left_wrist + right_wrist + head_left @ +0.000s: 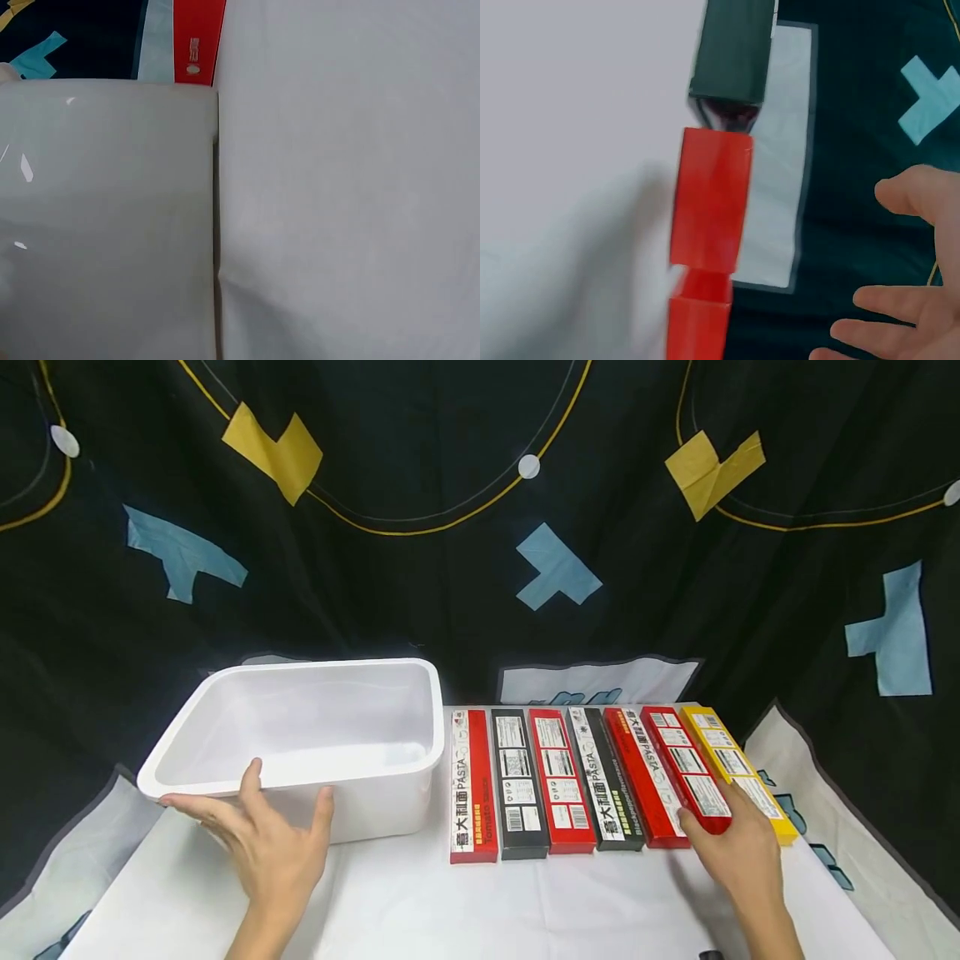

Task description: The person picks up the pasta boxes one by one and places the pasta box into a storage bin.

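A white plastic bin stands at the left of the table. My left hand lies against its front side with fingers spread, fingertips right at the front rim; that hand is out of sight in the left wrist view. To the right, several long pasta boxes lie side by side in a row. My right hand is over the row's right end, thumb and fingers apart around the near end of a red pasta box. Beside that box lies a yellow pasta box. In the right wrist view the right hand's fingers are spread, with nothing between them.
Further left in the row are a red-and-white tomato pasta box, a black box and other red and black boxes. A white cloth covers the table. Behind it hangs a dark curtain. A small black object shows at the front edge.
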{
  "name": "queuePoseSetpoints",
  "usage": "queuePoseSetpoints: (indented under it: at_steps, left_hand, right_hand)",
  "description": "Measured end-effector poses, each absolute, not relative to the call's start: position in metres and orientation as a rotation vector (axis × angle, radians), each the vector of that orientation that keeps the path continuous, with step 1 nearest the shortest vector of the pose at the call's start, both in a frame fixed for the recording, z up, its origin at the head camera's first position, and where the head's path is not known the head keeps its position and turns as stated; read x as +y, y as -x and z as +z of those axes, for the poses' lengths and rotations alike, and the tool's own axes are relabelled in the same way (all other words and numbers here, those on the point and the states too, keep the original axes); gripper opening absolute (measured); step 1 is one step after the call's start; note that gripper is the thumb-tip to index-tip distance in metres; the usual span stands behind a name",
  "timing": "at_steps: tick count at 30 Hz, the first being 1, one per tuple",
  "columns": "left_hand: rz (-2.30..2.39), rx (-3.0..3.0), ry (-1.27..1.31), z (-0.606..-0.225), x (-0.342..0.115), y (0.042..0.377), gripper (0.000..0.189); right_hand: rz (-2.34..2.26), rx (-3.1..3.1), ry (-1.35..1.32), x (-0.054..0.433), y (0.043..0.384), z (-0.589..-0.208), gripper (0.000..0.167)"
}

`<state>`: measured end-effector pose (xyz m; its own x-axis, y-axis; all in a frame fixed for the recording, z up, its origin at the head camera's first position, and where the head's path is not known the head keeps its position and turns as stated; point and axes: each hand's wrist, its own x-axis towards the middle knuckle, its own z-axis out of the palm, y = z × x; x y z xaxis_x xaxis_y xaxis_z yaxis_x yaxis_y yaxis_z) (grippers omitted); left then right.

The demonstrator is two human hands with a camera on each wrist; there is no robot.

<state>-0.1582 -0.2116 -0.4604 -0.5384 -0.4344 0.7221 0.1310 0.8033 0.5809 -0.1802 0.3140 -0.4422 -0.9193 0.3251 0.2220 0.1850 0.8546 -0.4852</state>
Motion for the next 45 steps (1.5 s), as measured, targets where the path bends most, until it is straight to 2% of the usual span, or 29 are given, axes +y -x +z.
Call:
queuePoseSetpoints:
  at_steps: [4,11,20,30,45]
  left_hand:
    - [-0.728,-1.927,-0.151,-0.465,-0.212,0.164,0.082]
    - [-0.719,-1.861,-0.114,-0.465,-0.212,0.168,0.078]
    - [-0.723,-1.899,-0.13,-0.462,-0.213,0.167,0.079]
    - [-0.752,-1.921,-0.15,-0.463,-0.213,0.167,0.079]
    - [-0.731,-1.944,-0.161,-0.462,-0.212,0.165,0.079]
  right_hand:
    - [0.664,-2.774,0.422,0.322,0.183,-0.447,0.078]
    - [0.71,-2.921,0.599,0.331,0.188,-0.457,0.084]
    - [0.668,-2.913,0.599,0.338,0.194,-0.464,0.079]
    - [0.744,-2.924,0.693,0.355,0.205,-0.477,0.089]
    - [0.897,-2.693,0.78,0.353,0.197,-0.459,0.087]
